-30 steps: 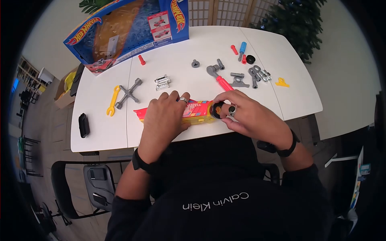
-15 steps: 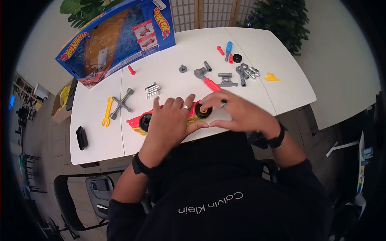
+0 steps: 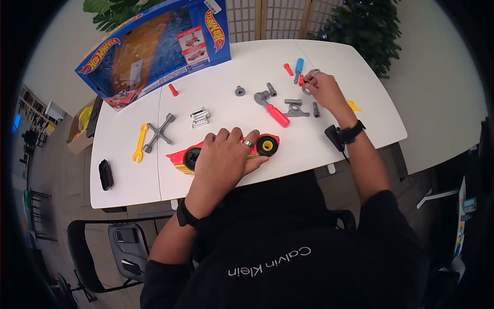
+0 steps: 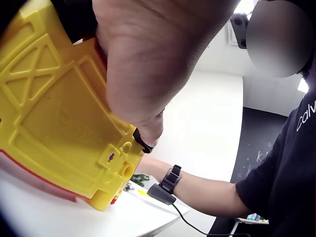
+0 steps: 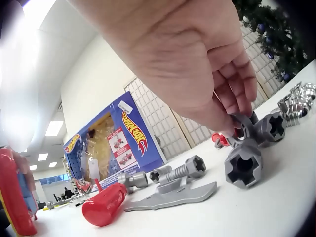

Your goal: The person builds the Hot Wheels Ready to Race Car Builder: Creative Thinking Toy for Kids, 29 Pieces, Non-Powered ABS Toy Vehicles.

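In the head view, my left hand (image 3: 224,159) grips a red and yellow toy car (image 3: 178,158) lying on its side near the table's front edge. A black wheel (image 3: 267,146) with a yellow hub faces up beside my fingers. The left wrist view shows the car's yellow underside (image 4: 64,118) below my left hand (image 4: 148,69). Farther right, my right hand (image 3: 328,92) is lowered over the grey parts. In the right wrist view, thumb and fingertips of my right hand (image 5: 187,64) pinch a grey ring-ended part (image 5: 242,119), beside a grey socket piece (image 5: 244,165).
A red-handled tool (image 3: 278,116), a grey flat piece (image 3: 296,111) and a grey bolt (image 3: 316,109) lie between the hands. Leftward are silver pieces (image 3: 199,117), a grey cross wrench (image 3: 159,133) and a yellow wrench (image 3: 140,143). A blue box (image 3: 154,46) stands behind.
My right hand has left the car's right wheel and moved right and away to the grey parts. My left hand still grips the car.
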Motion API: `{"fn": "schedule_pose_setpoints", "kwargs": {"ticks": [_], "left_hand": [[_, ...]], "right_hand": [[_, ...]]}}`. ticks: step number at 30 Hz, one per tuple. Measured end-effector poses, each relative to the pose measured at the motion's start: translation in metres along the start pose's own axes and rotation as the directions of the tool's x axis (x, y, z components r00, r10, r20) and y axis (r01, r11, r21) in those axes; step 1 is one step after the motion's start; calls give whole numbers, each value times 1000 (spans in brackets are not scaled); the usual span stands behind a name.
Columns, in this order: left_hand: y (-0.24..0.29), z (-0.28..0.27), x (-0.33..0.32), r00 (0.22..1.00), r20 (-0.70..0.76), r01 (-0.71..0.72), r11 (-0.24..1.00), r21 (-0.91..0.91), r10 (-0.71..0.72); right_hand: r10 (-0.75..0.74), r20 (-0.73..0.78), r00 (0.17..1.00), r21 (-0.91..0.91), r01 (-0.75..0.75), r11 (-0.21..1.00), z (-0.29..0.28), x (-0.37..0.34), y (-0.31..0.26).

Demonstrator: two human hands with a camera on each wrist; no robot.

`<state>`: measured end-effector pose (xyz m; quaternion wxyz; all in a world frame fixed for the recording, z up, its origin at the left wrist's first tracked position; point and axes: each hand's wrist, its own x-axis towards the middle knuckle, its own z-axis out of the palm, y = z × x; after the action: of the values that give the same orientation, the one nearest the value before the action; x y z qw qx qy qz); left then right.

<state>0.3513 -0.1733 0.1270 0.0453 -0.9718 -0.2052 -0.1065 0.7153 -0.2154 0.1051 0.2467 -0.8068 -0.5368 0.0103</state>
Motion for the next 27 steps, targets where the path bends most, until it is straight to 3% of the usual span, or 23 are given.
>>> {"fn": "schedule_pose_setpoints", "kwargs": {"ticks": [1,2,4,5,6,7,9,10,12,14,16,18,19,21,22,24,25,27], "left_hand": [[0,1,0,1000,-3,-5,1000,8,5],[0,1,0,1000,3,-1,1000,6,1],[0,0,0,1000,-3,-13,1000,2,13],[-1,2,0,1000,1,-16,1000,1,16],[-2,6,0,998,-56,-31,999,10,32],[-3,8,0,993,-113,-43,999,19,45],[-2,8,0,992,-115,-46,999,25,48],[-2,7,0,992,-118,-47,998,30,50],[-2,7,-1,992,-119,-45,999,31,48],[-2,5,-1,992,-120,-45,998,35,49],[-1,0,0,1000,-6,-21,999,41,21],[-1,-1,0,1000,-2,-20,999,41,20],[0,-1,1,1000,-1,-18,999,41,18],[-1,0,1,1000,-9,-21,999,35,22],[0,0,1,1000,-15,-23,999,30,23],[-1,2,0,999,-24,-22,999,23,22],[-1,2,0,999,-33,-18,1000,19,18],[-3,3,1,1000,-28,-3,1000,28,3]], "right_hand": [[11,-31,999,268,-2,963,-12,-8,-20],[9,-24,1000,270,-3,963,-19,-19,-39],[-209,293,933,750,-88,656,-29,-48,-79],[-307,339,889,780,-84,620,-29,-63,-96],[-329,363,872,755,-68,652,-29,-78,-112],[-356,288,889,692,63,719,-23,-90,-121],[-218,312,925,533,19,846,-28,-104,-141],[-218,315,924,532,19,846,-20,-106,-138],[-307,43,951,475,251,844,-1,-108,-131],[-278,26,960,472,233,850,1,-112,-134],[-246,8,969,470,214,857,4,-113,-135],[-178,114,978,638,65,767,11,-116,-130],[-175,113,978,637,64,768,15,-114,-125],[-429,-67,901,588,383,713,22,-108,-113],[-426,-67,902,587,381,715,21,-110,-112],[-586,-147,797,363,595,717,20,-112,-110],[-586,-151,796,361,596,717,20,-115,-111],[-661,-194,725,117,686,718,24,-131,-114]]}}
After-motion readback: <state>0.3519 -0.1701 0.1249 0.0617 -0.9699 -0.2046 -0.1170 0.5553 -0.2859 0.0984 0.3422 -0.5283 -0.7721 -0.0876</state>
